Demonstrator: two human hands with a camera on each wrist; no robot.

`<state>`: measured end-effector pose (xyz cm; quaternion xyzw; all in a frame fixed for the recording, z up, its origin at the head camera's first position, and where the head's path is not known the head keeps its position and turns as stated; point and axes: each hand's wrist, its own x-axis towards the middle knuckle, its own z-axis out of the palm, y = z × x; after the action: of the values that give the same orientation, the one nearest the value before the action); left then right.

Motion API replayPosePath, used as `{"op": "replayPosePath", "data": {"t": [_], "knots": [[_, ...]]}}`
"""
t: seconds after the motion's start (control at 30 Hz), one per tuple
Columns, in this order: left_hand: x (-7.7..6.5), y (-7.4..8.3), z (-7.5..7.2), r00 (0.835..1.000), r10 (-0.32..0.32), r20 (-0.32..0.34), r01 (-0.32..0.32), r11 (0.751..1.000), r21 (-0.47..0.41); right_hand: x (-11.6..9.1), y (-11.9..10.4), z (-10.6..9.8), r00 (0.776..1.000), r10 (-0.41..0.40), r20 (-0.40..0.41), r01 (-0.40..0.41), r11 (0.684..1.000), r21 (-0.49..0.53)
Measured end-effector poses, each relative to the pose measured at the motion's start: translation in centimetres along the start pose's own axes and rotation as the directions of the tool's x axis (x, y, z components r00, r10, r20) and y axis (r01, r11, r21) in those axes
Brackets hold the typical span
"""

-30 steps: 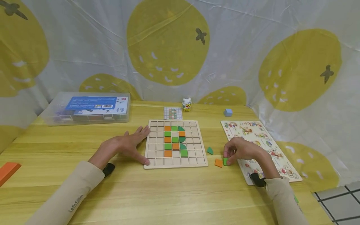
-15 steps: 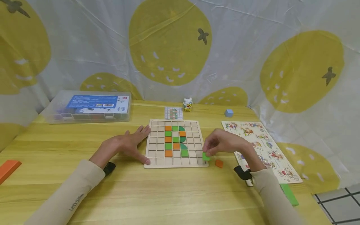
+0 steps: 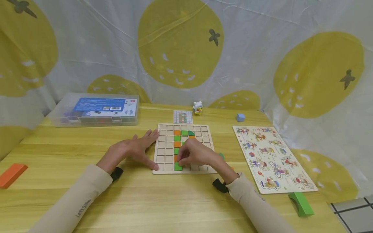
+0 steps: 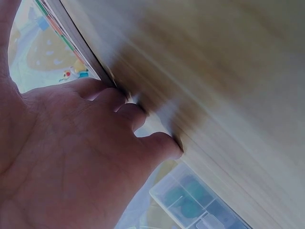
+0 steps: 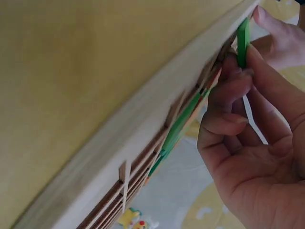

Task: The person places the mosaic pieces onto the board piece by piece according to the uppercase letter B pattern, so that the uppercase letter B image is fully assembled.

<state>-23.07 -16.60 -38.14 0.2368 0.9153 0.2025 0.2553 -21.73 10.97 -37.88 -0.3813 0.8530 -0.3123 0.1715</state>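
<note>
A wooden grid board [image 3: 164, 158] lies flat on the table, with orange and green tiles set in several of its cells. At its left edge my left hand [image 3: 139, 150] rests with fingers spread, thumb at the near corner and fingertips by the upper side. My right hand [image 3: 196, 152] is over the board's near half and pinches a green square tile [image 3: 178, 167] at the bottom row. In the right wrist view the green tile [image 5: 243, 43] stands tilted between thumb and fingers, at the board's edge. The right hand hides part of the pattern.
Behind the board are a small pattern card [image 3: 183, 117] and a toy figure [image 3: 197, 108]. A plastic case [image 3: 96, 110] stands back left. To the right lie a picture puzzle board [image 3: 274, 158], a blue block [image 3: 240, 117] and a green arch block [image 3: 301, 204]; an orange block [image 3: 13, 174] sits far left.
My right hand has carried the green square tile leftward from the table beside the puzzle board to the grid board's bottom row. The left hand has stayed at the board's left edge.
</note>
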Motion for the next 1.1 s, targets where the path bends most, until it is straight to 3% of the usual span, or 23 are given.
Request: {"op": "replayPosePath", "data": {"t": [0.37,0.8,0.97,1.1], "knots": [[0.3,0.1,0.1,1.000,0.012,0.007,-0.012,1.000,0.005,-0.5,-0.1,0.7,0.997,0.040,-0.060,-0.039,0.999,0.026],[0.6,0.4,0.1,1.000,0.017,0.005,-0.017,1.000,0.008,-1.4,0.3,-0.1,0.995,0.041,-0.089,-0.030,0.992,0.121],[0.6,0.3,0.2,1.000,0.008,0.007,-0.008,1.000,0.004,-3.5,1.6,-2.3,0.998,0.003,-0.067,0.004,0.995,0.102],[0.4,-0.1,0.2,1.000,0.003,0.002,-0.003,1.000,-0.002,-6.7,3.9,-4.6,1.000,0.016,-0.017,-0.014,0.996,0.090]]}}
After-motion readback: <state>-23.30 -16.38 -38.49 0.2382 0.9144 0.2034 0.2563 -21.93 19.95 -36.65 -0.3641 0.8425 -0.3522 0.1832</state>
